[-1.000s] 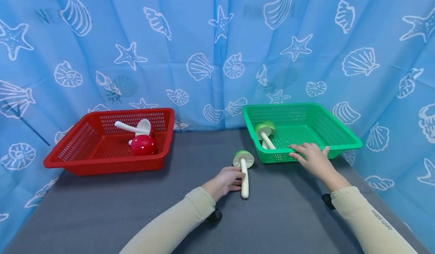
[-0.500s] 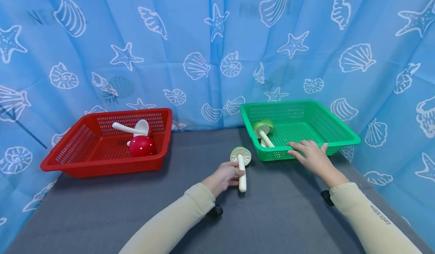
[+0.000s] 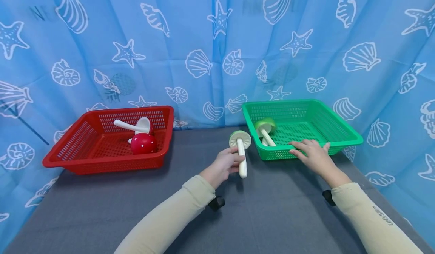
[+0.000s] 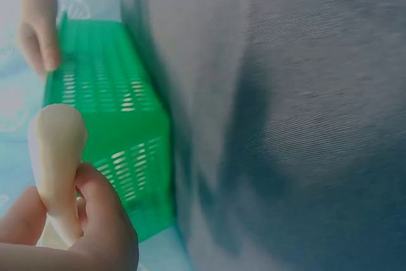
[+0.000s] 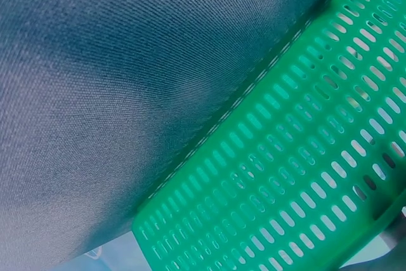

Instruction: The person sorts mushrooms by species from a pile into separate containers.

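Observation:
My left hand (image 3: pixel 223 165) pinches the white stem of a toy mushroom (image 3: pixel 240 140) with a green cap. The mushroom is lifted over the grey table, its cap tilted away and its pale underside showing. In the left wrist view the stem's rounded end (image 4: pixel 58 134) sticks up between thumb and fingers. To the right, my right hand (image 3: pixel 314 157) rests its spread fingers on the near rim of a green basket (image 3: pixel 340 145). Inside that basket's left end lie green-capped mushrooms (image 3: pixel 266 127), partly hidden behind the rim.
On the left stands a red perforated basket (image 3: pixel 108 167) holding red mushrooms with white dots (image 3: pixel 143 143) and white stems. A blue curtain (image 3: pixel 197 31) with seashell prints hangs behind both baskets. Grey cloth (image 3: pixel 272 208) covers the table.
My left hand has raised the green-capped mushroom off the table and carried it slightly farther from me, level with the green basket's near side. The right hand stays on the rim.

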Motion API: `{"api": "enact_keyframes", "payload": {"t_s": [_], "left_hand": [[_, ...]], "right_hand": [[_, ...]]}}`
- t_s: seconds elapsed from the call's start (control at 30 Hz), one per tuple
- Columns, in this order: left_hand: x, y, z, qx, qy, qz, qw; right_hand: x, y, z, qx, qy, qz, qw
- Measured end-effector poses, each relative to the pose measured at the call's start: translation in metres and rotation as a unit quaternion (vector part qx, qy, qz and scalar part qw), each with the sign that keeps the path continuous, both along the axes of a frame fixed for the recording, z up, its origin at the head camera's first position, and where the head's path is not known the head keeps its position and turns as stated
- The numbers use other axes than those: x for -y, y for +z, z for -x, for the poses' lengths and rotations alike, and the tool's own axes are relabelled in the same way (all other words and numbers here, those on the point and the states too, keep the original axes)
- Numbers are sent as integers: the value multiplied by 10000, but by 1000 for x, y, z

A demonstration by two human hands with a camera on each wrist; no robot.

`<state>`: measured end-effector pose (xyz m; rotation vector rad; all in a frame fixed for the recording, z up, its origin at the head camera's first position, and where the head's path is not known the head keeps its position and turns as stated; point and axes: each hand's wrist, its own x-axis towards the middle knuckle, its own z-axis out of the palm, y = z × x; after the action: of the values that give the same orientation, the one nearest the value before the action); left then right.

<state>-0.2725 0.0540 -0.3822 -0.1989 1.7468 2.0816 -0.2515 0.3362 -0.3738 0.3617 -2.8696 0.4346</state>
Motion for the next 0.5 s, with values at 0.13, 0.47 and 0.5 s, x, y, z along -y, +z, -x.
{"api": "enact_keyframes", "payload": {"t_s": [0.13, 0.47, 0.5], "left_hand": [[-3, 12, 3, -2, 54, -124, 9999], [-15, 34, 13, 100, 50, -356, 9993], [-17, 35, 15, 80, 37, -357, 9993]], "right_hand": [[-1, -1, 0, -26, -11, -17, 10000], [-1, -1, 1, -85, -32, -21, 10000], [-1, -1, 1, -90, -38, -28, 9999]]}}
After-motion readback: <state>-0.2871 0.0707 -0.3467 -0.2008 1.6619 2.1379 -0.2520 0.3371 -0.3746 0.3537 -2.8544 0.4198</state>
